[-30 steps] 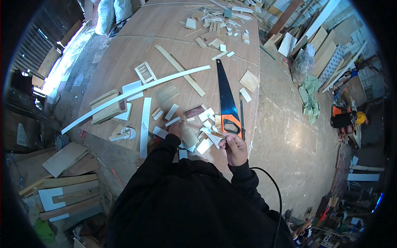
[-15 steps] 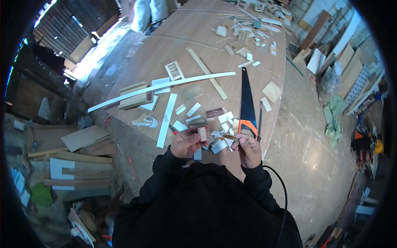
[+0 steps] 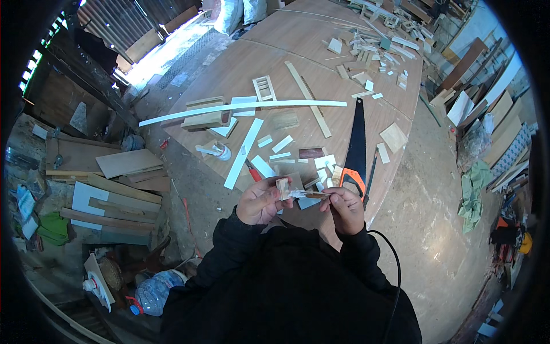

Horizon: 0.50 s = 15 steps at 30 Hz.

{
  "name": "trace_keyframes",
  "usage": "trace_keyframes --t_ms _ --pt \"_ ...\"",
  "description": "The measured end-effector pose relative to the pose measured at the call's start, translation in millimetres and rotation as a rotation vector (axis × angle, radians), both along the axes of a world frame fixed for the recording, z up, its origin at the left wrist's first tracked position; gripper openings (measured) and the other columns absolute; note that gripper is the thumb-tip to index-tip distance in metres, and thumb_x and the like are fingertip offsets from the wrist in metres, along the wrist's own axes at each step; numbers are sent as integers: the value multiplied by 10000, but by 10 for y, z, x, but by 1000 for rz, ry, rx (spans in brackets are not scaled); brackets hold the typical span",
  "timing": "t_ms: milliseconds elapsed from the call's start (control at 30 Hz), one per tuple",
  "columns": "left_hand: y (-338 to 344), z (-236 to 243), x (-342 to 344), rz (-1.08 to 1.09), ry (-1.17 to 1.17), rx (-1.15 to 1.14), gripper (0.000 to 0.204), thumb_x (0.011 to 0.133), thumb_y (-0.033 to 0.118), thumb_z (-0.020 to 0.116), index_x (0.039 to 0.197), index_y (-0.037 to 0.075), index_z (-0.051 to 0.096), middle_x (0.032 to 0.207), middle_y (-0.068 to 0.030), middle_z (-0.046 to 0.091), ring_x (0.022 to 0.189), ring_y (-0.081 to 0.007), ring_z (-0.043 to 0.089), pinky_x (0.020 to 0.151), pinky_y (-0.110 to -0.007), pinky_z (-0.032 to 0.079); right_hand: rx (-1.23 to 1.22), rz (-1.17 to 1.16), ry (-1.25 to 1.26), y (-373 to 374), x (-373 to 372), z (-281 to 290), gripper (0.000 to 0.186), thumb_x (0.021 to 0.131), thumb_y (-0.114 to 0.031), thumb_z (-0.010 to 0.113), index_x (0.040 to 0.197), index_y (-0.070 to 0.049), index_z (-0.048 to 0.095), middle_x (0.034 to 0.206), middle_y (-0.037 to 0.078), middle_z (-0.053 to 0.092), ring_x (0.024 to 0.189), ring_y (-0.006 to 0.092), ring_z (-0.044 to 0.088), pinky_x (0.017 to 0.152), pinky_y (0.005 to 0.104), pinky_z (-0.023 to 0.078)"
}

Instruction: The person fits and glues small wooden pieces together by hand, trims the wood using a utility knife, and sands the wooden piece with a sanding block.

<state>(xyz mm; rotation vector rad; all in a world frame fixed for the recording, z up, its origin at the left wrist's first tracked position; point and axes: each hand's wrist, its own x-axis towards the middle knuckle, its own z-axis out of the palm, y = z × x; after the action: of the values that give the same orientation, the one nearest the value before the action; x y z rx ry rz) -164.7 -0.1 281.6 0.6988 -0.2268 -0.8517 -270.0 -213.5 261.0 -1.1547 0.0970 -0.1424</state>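
Left hand (image 3: pixel 259 202) pinching small wood block (image 3: pixel 282 188), right hand (image 3: pixel 346 211) gripping thin stick (image 3: pixel 314 195) by its end. Stick lies pretty much sideways between hands, whitish tip (image 3: pixel 297 194) toward block; can't tell if touching.

Small wooden block (image 3: pixel 282 188) (pale), white-tipped stick (image 3: pixel 313 195) just beside it

Head-worn fisheye looks down, exact height unclear

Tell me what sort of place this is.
Probably a woodworking shop: a black-bladed, orange-handled handsaw and small pale wooden offcuts lie on a broad brown wood-grained table, and flat brown and white boards are piled to its left.
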Motion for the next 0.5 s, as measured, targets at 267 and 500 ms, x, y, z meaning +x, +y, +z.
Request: trace_keyframes --t_ms 267,500 --pt "-175 92 -60 -3 64 36 475 926 215 560 1252 -112 448 1041 -196 597 881 -271 620 821 -360 508 2 -2 10 -108 -15 53 260 966 -144 503 1096 60 599 822 128 649 749 169 610 719 266 450" --pt "-240 136 -78 46 62 28 479 933 189 523 1271 -141 439 1089 -184 591 925 -235 594 831 -340 484 -7 41 43 -154 37 22 258 970 -140 502 1100 60 599 838 120 654 756 160 610 725 264 455"
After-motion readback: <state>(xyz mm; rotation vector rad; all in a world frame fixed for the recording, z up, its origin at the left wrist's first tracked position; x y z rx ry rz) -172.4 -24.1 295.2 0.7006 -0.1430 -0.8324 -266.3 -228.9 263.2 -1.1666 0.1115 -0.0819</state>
